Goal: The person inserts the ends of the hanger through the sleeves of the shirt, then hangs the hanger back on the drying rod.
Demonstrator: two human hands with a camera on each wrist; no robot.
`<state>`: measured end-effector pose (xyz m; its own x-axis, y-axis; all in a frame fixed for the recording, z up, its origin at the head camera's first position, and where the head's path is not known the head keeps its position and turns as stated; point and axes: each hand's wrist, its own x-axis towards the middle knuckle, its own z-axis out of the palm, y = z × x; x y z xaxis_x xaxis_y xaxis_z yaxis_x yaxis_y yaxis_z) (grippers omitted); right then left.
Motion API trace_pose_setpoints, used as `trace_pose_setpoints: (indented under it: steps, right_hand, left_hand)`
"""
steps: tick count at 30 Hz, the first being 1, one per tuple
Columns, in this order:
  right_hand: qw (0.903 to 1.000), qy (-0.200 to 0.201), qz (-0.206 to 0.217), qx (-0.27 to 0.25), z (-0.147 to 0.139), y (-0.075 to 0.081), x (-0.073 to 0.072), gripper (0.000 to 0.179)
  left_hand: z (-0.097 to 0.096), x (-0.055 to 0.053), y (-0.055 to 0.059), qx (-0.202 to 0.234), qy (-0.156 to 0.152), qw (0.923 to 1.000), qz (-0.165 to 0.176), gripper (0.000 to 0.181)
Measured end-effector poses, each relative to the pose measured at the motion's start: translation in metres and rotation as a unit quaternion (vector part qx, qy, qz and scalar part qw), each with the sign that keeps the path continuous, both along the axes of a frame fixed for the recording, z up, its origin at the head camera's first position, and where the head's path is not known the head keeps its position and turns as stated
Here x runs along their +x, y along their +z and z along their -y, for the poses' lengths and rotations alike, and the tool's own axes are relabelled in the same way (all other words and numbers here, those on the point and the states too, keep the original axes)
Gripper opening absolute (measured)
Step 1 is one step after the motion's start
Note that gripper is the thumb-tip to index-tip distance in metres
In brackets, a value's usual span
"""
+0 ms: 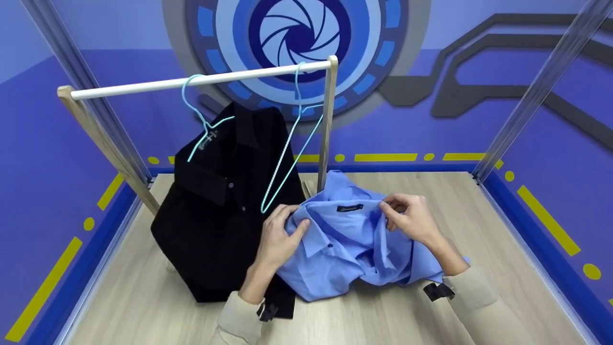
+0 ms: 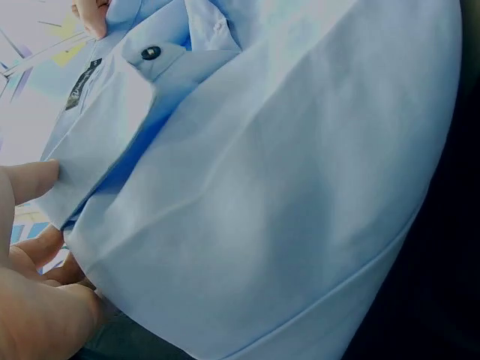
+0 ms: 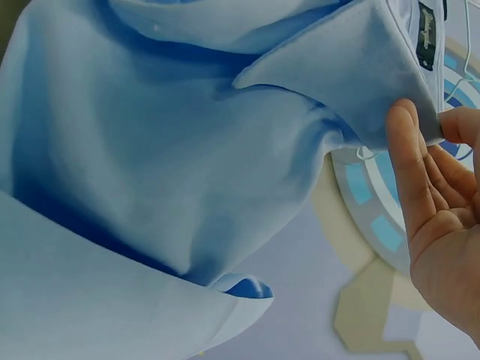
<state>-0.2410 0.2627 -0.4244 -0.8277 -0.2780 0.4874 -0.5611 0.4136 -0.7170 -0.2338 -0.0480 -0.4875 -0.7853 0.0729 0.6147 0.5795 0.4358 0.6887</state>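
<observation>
Both hands hold a light blue button-up shirt point(image 1: 325, 268) by its collar, with the black neck label point(image 1: 349, 208) facing up between them. On the collar's left side, my left hand point(image 1: 280, 237) grips the fabric, thumb over the collar and fingers behind it. My right hand point(image 1: 412, 218) pinches the other side of the collar between thumb and fingers, also seen in the right wrist view. A dark button point(image 2: 151, 53) shows near the collar point in the left wrist view. The shirt's lower part bunches over the wooden tabletop point(image 1: 383, 316).
A rack with a white rail point(image 1: 201, 81) and wooden posts stands at the left. From it hang a black shirt point(image 1: 215, 239) on one turquoise hanger point(image 1: 194, 108) and a bare turquoise hanger point(image 1: 287, 148), close to my left hand. Blue patterned walls point(image 1: 541, 143) enclose the table.
</observation>
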Motion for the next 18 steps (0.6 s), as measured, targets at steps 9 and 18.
trace_pose_setpoints:
  steps: [9, 18]
  right_hand:
    - [0.9997, -0.012, -0.021, -0.007, 0.0032, 0.0055, 0.0029, 0.007]
    - [0.9989, -0.030, -0.037, 0.001, -0.0018, 0.0028, -0.0019, 0.005]
  left_hand:
    - [-0.0048, 0.0027, 0.0031, -0.024, 0.049, 0.9982, 0.026, 0.049]
    - [-0.0038, 0.0029, 0.0057, -0.036, 0.065, 0.9972, -0.004, 0.036]
